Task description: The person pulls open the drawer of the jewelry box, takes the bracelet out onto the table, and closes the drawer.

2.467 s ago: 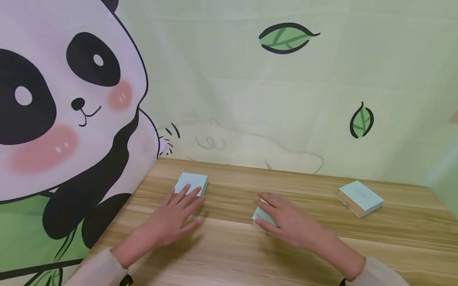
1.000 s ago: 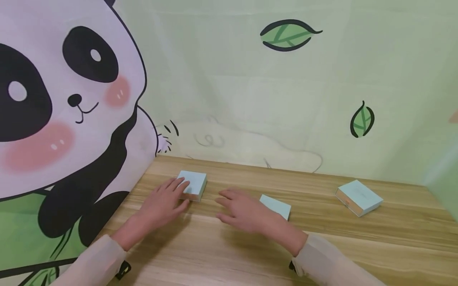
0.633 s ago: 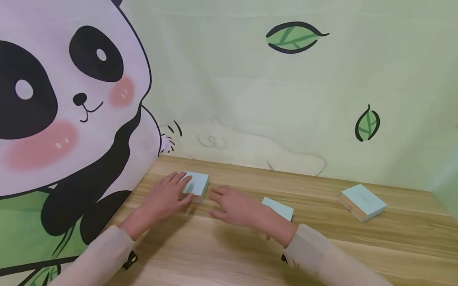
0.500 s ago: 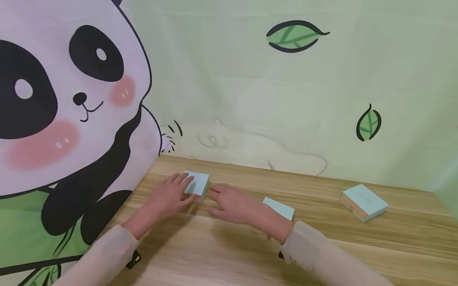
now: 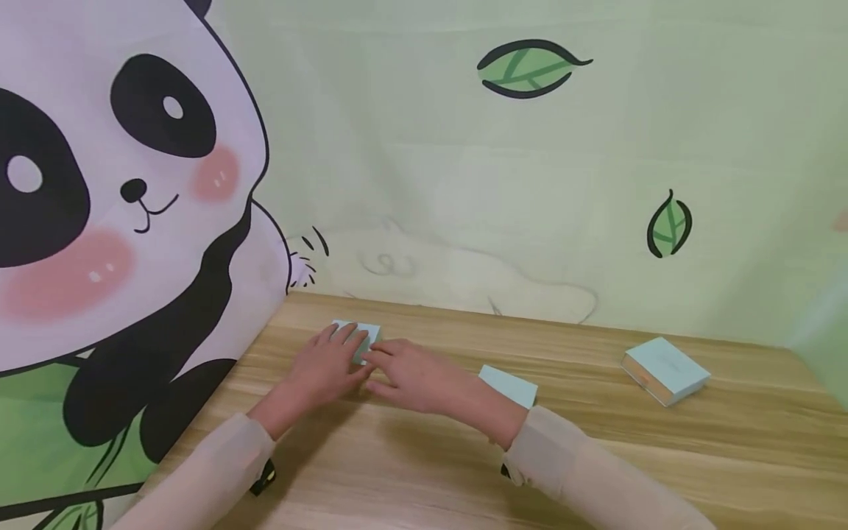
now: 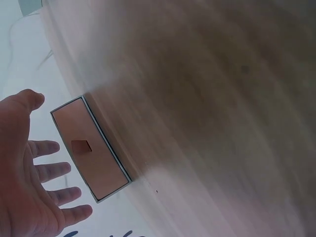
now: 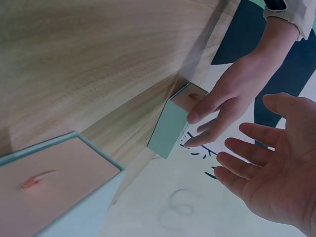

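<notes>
My left hand point(image 5: 327, 368) spreads its fingers over the top of a small pale blue drawer box point(image 5: 370, 333) at the back left of the table. In the left wrist view the box shows a copper-coloured drawer front point(image 6: 101, 165) with a small pull tab point(image 6: 81, 146), the fingers hovering above it. My right hand point(image 5: 420, 379) reaches in from the right, its fingertips beside my left thumb and the box's near right corner. Its fingers are spread and slightly bent in the right wrist view, holding nothing. Under my right forearm lies a second pale blue box point(image 5: 509, 384), partly hidden.
A third pale blue box point(image 5: 668, 368) sits turned at an angle on the right of the wooden table point(image 5: 397, 471). Behind the table hangs a pale green cloth point(image 5: 424, 184) with leaf drawings, and a large panda picture point(image 5: 245, 243) stands at the left.
My right hand has moved left, from over the middle box to beside the left box. My left hand drew back a little, then came forward over the left box. The boxes have stayed put.
</notes>
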Motion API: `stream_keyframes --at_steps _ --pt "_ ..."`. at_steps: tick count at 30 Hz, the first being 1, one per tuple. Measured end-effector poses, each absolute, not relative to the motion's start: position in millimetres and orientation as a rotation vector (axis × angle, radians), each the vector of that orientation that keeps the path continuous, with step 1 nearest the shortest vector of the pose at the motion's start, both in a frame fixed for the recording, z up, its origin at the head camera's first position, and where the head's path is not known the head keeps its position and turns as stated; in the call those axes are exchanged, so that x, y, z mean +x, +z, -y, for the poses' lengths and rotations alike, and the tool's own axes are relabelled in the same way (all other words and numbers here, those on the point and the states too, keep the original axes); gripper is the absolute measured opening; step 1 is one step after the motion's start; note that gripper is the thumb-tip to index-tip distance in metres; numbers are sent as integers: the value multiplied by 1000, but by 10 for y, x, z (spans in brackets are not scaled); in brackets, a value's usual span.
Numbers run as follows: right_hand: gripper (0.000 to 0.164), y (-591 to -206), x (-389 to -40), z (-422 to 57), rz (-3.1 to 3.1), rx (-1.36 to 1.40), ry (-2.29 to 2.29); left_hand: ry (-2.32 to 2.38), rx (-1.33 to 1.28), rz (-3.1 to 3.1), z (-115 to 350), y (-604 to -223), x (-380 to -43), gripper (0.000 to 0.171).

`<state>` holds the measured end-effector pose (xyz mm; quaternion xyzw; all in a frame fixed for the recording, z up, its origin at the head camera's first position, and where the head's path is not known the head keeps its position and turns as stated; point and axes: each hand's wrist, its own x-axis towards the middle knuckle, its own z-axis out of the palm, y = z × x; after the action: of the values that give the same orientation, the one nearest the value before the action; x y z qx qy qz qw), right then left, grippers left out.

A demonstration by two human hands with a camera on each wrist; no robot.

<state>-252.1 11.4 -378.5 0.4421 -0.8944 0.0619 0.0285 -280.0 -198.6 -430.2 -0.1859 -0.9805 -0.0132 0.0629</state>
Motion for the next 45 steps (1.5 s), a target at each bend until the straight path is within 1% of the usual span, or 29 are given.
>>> stream_keyframes --at_steps 11,17,23,28,34,36,43,45 --pt "48 -3795 -2509 -132 2798 1343 176 -36 -560 2988 2003 -4419 -2887 65" --pt "49 -3806 -2546 -147 2816 1303 166 -2 -592 2973 1972 -4409 -2921 62" --pt "53 -3785 -2585 -131 2838 1287 197 -25 -706 2944 1996 -4366 -2938 56" --pt "53 -3761 -2610 -113 2855 1278 195 -2 -847 2934 2070 -4370 -2941 54" --pt "53 -3767 -2701 -72 2943 1191 224 34 -1009 2888 2139 -4325 -2933 50" --pt "53 -3780 -2736 -68 2970 1159 234 36 -1047 2864 2152 -4308 -2923 52" --pt "53 -3875 -2840 -60 3046 1083 242 -48 -1108 2840 2206 -4346 -2903 68" --pt "52 -3897 -2867 -54 3060 1066 241 -76 -1126 2822 2218 -4358 -2909 69"
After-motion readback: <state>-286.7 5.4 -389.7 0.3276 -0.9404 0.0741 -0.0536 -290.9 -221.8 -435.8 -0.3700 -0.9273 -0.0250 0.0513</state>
